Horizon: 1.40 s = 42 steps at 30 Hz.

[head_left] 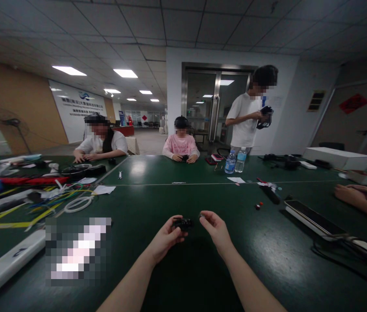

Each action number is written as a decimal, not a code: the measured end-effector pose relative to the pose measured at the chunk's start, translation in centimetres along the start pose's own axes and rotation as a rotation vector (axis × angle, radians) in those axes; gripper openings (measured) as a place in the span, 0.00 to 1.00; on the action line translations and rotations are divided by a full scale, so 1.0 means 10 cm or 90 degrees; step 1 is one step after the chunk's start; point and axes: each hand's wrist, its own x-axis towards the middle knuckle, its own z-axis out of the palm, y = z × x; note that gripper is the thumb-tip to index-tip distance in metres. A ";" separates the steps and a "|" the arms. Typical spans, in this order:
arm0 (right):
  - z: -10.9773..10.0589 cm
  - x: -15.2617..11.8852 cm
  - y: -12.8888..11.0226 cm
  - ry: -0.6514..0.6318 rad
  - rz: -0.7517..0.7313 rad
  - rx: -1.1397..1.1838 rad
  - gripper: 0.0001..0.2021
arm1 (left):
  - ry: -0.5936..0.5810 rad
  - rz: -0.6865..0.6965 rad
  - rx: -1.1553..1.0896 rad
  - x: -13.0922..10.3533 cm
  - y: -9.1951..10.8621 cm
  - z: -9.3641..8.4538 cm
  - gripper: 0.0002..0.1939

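Note:
A small black object (183,223), dark and too blurred to name, sits between the thumb and fingers of my left hand (169,237). Just to its right, my right hand (215,229) is closed in a pinch on a tiny greyish piece (201,216); its kind does not show. A narrow gap separates the right fingertips from the black object. Both hands are held over the dark green tabletop (183,197), in front of me.
On the left lie a white power bank-like case (11,264), a coiled white cable (78,204) and loose wires. Two water bottles (235,161) stand farther off. A phone (315,219) lies at right, near another person's hands (354,197). Several people are around the table.

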 end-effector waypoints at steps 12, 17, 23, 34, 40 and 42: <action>0.21 -0.12 -0.05 -0.111 -0.108 -0.169 0.08 | -0.028 0.003 0.002 0.01 -0.02 -0.01 0.22; 0.18 -0.12 -0.06 -0.147 -0.126 -0.253 0.08 | -0.040 0.012 0.006 0.00 -0.01 0.00 0.20; 0.14 -0.18 -0.16 -0.176 -0.216 -0.380 0.08 | -0.037 0.021 0.042 0.00 -0.03 0.02 0.20; 0.16 -0.18 -0.12 -0.175 -0.200 -0.314 0.16 | -0.019 0.027 -0.020 0.02 -0.07 -0.03 0.18; 0.19 -0.17 -0.04 -0.165 -0.154 -0.243 0.12 | -0.024 0.014 -0.048 0.02 -0.04 -0.03 0.17; 0.20 -0.16 -0.02 -0.160 -0.147 -0.239 0.12 | -0.021 0.012 -0.043 0.01 -0.03 -0.02 0.19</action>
